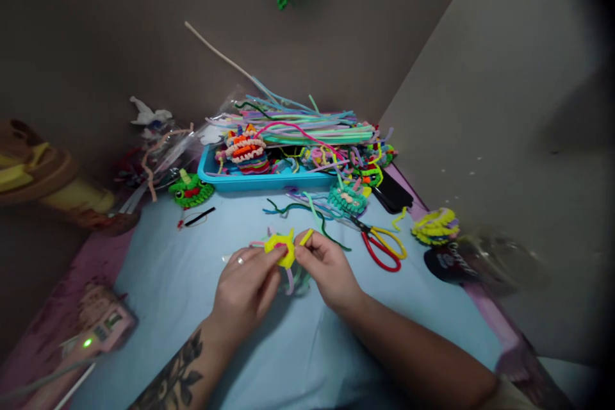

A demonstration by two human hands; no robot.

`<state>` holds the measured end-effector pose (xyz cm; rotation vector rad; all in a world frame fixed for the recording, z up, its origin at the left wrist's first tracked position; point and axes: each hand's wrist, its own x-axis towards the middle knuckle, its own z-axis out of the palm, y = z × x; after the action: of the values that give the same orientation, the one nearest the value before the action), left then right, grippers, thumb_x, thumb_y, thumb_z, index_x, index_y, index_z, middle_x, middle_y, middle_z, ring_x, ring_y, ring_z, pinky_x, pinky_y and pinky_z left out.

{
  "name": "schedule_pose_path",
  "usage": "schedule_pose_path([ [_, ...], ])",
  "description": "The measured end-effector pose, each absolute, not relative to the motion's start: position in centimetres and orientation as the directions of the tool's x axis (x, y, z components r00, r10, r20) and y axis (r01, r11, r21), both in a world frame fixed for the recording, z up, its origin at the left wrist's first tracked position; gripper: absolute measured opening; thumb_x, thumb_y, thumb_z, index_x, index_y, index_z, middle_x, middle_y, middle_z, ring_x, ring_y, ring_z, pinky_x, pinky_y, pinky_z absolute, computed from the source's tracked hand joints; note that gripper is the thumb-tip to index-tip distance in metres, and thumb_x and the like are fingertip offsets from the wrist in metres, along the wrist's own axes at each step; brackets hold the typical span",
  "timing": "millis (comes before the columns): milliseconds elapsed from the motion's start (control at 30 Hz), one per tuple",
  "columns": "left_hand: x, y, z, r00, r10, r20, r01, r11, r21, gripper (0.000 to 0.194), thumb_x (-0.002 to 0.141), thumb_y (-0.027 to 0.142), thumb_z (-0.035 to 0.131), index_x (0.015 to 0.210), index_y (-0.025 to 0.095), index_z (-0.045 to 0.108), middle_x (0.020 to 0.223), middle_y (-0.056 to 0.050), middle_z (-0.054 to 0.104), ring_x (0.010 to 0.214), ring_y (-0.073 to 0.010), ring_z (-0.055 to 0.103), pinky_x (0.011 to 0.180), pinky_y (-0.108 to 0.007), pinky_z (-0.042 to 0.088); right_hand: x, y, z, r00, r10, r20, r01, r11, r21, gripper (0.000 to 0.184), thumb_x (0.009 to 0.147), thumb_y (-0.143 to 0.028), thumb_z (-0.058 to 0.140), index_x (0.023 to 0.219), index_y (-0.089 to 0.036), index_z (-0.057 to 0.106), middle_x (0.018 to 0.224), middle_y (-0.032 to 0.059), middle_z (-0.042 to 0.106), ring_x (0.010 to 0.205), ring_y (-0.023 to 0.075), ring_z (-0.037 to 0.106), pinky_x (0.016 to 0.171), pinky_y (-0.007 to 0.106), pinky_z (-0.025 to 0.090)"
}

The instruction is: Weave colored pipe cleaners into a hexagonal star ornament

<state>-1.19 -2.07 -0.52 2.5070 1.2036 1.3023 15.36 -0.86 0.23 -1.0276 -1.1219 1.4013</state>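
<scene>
Over the middle of the blue cloth, my left hand (pixel 250 282) is closed on a yellow pipe-cleaner piece (pixel 289 258) bent into a small ring-like shape. A bit of pink shows at its centre. Close beside it, my right hand (pixel 328 269) pinches a short yellow end (pixel 306 237) between thumb and forefinger; it looks like part of the same pipe cleaner, though the join is hidden. Beneath the fingers are lilac and green fuzzy strands (pixel 289 282), partly covered and blurred. Scissors (pixel 382 246) with red and yellow handles lie to the right of my right hand.
A blue tray (pixel 269 182) heaped with pipe cleaners (pixel 317 125) stands at the back. Around it sit a green frog-like figure (pixel 192 189), a teal figure (pixel 348 197) and a black phone (pixel 393 192). A coffee cup (pixel 449 264) lies at right, a pink power strip (pixel 103 330) at left.
</scene>
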Motion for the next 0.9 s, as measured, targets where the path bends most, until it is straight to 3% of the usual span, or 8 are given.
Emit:
schedule_pose_path([
  [167,-0.5,-2.6,0.1,0.187,0.864,0.468,0.519,-0.491,0.700,0.051,0.083,0.015,0.059,0.132,0.023,0.043,0.111,-0.010,0.069,0.098,-0.0198,0.066,0.085,-0.034,0.051,16.0,-0.5,0.1,-0.047,0.991,0.122,-0.039,0.120,-0.992,0.018,0.082,-0.033,0.058,0.071,-0.021,0.054,0.074,-0.0006,0.051,0.071,0.0148,0.049,0.067,0.028,0.041],
  [300,0.2,-2.7,0.5,0.057,0.984,0.169,0.255,-0.178,0.950,0.048,0.085,0.026,0.059,0.128,0.022,0.037,0.098,-0.008,0.070,0.091,-0.0180,0.067,0.082,-0.034,0.053,16.4,-0.4,-0.1,-0.021,0.956,0.294,0.178,0.293,-0.939,0.010,0.083,-0.023,0.056,0.073,-0.021,0.056,0.079,0.0018,0.055,0.079,0.0170,0.053,0.072,0.030,0.042],
  [367,0.4,-2.6,0.6,0.044,0.993,0.113,0.201,-0.120,0.972,0.050,0.082,0.027,0.063,0.124,0.022,0.037,0.095,-0.006,0.070,0.091,-0.0179,0.067,0.083,-0.034,0.053,16.5,-0.4,-0.1,-0.033,0.945,0.326,0.239,0.325,-0.915,0.008,0.083,-0.020,0.055,0.075,-0.020,0.057,0.081,0.0024,0.056,0.080,0.0174,0.054,0.073,0.030,0.042],
  [533,0.3,-2.3,0.3,0.085,0.963,0.255,0.360,-0.268,0.893,0.039,0.077,0.023,0.068,0.113,0.023,0.051,0.108,-0.007,0.065,0.099,-0.0193,0.064,0.088,-0.035,0.050,16.4,-0.4,-0.2,-0.038,0.948,0.316,0.270,0.314,-0.910,0.008,0.082,-0.019,0.054,0.075,-0.020,0.057,0.080,0.0021,0.056,0.080,0.0174,0.054,0.072,0.031,0.042],
  [600,0.3,-2.3,0.1,0.096,0.969,0.227,0.357,-0.247,0.901,0.039,0.078,0.023,0.067,0.113,0.023,0.051,0.112,-0.007,0.063,0.100,-0.0197,0.064,0.088,-0.036,0.050,16.4,-0.4,-0.2,-0.041,0.953,0.302,0.263,0.302,-0.916,0.008,0.082,-0.018,0.054,0.075,-0.020,0.056,0.080,0.0020,0.055,0.079,0.0172,0.054,0.071,0.030,0.043],
  [700,0.5,-2.4,0.2,0.067,0.991,0.118,0.266,-0.132,0.955,0.053,0.075,0.024,0.070,0.121,0.023,0.042,0.116,-0.009,0.061,0.098,-0.0201,0.064,0.086,-0.037,0.050,16.2,-0.6,-0.1,-0.052,0.952,0.300,0.264,0.303,-0.916,0.008,0.081,-0.018,0.054,0.074,-0.020,0.056,0.079,0.0017,0.056,0.078,0.0170,0.053,0.070,0.030,0.043],
  [900,1.1,-2.7,1.2,0.043,0.997,-0.068,0.063,0.065,0.996,0.053,0.079,0.027,0.065,0.123,0.021,0.036,0.083,-0.001,0.065,0.075,-0.0157,0.064,0.069,-0.028,0.051,15.7,-0.8,0.2,-0.084,0.949,0.305,0.254,0.316,-0.914,0.009,0.081,-0.018,0.055,0.072,-0.021,0.056,0.077,0.0015,0.056,0.077,0.0170,0.054,0.069,0.029,0.043],
])
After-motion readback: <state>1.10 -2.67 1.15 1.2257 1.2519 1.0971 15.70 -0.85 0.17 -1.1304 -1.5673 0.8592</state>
